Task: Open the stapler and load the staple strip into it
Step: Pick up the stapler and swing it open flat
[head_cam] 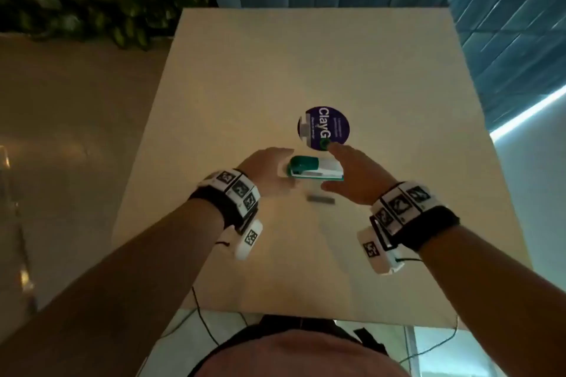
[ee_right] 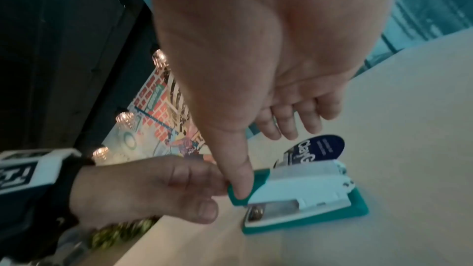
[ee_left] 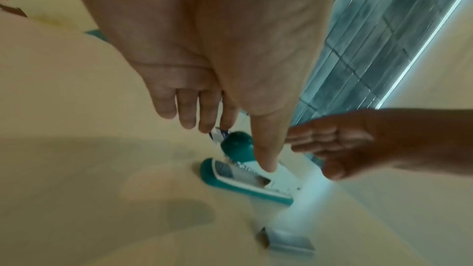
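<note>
Head view, nearest first: the staple strip lies flat on the table, just in front of the teal and white stapler. The left hand, fingers loosely curled, is at the stapler's rear end; whether it grips is unclear. The right hand reaches over the front with straight fingers. Beyond lies a purple round sticker.

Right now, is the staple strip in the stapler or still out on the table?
Out. The staple strip lies on the table, nearer the person than the stapler, untouched by either hand.
</note>
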Available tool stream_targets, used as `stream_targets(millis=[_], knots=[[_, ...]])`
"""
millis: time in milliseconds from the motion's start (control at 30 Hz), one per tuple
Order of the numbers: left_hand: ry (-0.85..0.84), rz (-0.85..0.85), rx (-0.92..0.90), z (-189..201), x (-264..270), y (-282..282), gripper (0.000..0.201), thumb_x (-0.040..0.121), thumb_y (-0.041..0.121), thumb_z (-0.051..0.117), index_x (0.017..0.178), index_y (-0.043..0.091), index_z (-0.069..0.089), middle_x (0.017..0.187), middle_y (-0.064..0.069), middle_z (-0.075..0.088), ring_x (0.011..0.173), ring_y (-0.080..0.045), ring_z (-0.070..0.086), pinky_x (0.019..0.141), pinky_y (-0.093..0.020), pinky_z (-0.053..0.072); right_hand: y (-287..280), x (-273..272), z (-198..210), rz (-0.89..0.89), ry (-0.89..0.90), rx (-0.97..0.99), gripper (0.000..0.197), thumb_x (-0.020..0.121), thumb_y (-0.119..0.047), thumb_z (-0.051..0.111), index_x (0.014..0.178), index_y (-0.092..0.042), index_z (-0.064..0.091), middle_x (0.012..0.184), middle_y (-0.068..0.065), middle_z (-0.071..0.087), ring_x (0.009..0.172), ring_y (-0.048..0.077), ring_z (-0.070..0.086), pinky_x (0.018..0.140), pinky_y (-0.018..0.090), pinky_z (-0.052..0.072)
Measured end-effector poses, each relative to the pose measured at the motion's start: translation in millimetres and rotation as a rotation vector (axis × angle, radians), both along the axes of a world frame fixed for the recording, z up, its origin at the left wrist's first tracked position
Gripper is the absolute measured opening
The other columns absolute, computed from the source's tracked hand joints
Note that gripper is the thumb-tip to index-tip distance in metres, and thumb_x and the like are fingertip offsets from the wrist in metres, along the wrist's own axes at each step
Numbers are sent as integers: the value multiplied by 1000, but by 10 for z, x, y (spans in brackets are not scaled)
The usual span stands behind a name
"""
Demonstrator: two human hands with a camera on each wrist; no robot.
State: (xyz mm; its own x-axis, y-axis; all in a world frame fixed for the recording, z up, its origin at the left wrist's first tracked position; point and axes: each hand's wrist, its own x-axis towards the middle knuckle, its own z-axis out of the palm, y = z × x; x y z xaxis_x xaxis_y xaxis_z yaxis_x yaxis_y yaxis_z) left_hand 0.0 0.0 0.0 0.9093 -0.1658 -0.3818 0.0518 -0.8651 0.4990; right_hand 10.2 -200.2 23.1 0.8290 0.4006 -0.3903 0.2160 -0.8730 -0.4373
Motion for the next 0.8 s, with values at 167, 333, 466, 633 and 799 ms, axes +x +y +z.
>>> stream_targets(millis=[167,333,466,633,799], knots=[[-63,-57,58,-217,114,-93,61,68,35,73,122,15,52,125,-15,59,115,-32,55,97,-37,43,298,123,-262,37,-12,93,68,81,-23,67,139,-12,33,145,12,41,132,29,39,111,40,31],[-104,-34,58,-309,173,-106,28,61,26,75,82,8,67,89,-16,68,81,-32,64,66,-30,45,524,212,-442,60,-36,103,20,82,-18,60,101,-14,62,101,7,66,91,24,62,86,41,53],[-72,7,24,-447,147,-78,33,63,25,75,87,4,64,99,-19,59,88,-32,56,72,-33,42,561,234,-569,101,-78,34,9,84,-17,55,88,-11,60,89,10,64,81,25,60,72,38,54],[-85,-9,-14,-514,105,-74,32,66,27,76,84,4,65,94,-19,61,87,-34,56,72,-35,40,504,193,-609,108,-51,74,5,82,-15,57,85,-13,61,85,8,62,81,25,60,71,36,52],[-99,-30,-46,-596,160,-13,31,68,31,78,86,7,67,93,-16,61,86,-31,54,74,-35,41,334,198,-409,35,-36,251,23,83,-12,61,106,-13,60,106,3,62,93,15,53,85,26,43]])
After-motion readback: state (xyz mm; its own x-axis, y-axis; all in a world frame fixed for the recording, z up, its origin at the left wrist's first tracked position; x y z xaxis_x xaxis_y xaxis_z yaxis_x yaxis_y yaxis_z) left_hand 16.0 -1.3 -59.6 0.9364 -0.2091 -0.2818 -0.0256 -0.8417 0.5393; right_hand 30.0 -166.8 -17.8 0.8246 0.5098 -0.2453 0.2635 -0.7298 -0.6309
